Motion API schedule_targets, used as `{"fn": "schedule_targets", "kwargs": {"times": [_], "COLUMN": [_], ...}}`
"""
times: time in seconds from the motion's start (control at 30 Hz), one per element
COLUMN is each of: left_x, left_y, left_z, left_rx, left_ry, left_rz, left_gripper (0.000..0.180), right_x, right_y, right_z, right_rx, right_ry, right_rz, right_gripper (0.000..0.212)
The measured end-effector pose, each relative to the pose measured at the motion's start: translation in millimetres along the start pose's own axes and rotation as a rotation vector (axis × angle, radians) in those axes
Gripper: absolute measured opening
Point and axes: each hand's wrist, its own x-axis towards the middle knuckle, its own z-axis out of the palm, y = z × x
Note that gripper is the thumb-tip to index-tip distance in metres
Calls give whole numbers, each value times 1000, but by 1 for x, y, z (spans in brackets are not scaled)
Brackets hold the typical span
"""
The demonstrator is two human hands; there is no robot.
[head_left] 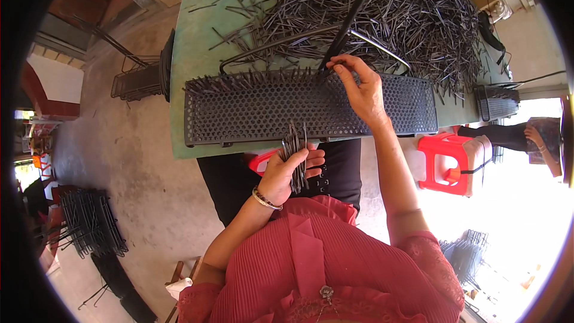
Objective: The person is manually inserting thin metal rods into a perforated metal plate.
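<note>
A black rack with a perforated panel lies along the near edge of the green table. Short dark sticks stand in its holes along the far edge, left of the middle. My left hand is closed around a bundle of similar dark sticks, held just in front of the rack's near edge. My right hand pinches at the rack's far edge, close to an upright black bar. Whatever is between those fingertips is too small and dark to make out.
A big pile of loose dark sticks covers much of the green table. Black racks are stacked on the floor at left. A red stool stands at right, near another person. Another rack lies at the table's right.
</note>
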Motion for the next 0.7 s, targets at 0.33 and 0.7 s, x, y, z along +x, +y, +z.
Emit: {"fn": "schedule_targets", "kwargs": {"times": [0.33,0.7], "left_x": [-1,-1], "left_y": [1,2], "left_z": [-1,0], "left_rx": [-6,-1], "left_ry": [-20,-20], "left_rz": [1,-2], "left_gripper": [21,21], "right_x": [2,3], "right_y": [-2,7], "right_z": [-1,2], "right_rx": [47,19], "right_ry": [-7,-28], "right_rz": [74,17], "right_gripper": [17,16]}}
